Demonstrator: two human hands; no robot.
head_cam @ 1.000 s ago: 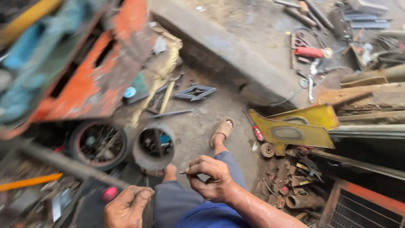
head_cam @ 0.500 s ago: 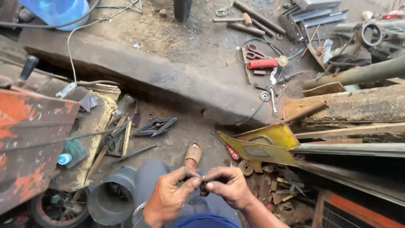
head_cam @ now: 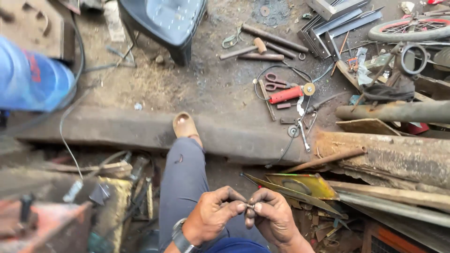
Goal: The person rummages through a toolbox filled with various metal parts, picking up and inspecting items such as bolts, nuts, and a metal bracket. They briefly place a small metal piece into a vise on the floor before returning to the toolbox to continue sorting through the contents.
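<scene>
My left hand [head_cam: 213, 215] and my right hand [head_cam: 271, 215] meet low in the middle of the view, above my leg in grey trousers [head_cam: 185, 178]. Both pinch one small metal piece [head_cam: 250, 206] between thumbs and fingertips; it is too small to make out its shape. A watch sits on my left wrist. My foot in a tan sandal [head_cam: 185, 125] rests on a long concrete kerb [head_cam: 117, 129].
A yellow metal sheet [head_cam: 304, 185] lies just right of my hands. Rusty pipes and beams [head_cam: 389, 154] are stacked at right. A red angle grinder [head_cam: 287, 94], scissors [head_cam: 275, 81], a hammer [head_cam: 248, 49] and rods lie on the dirt floor. A dark chair [head_cam: 164, 21] stands at top, a blue drum [head_cam: 30, 79] at left.
The view has swung forward and up, so the kerb and my foot now sit mid-frame. My two hands came together on the small piece and stay joined.
</scene>
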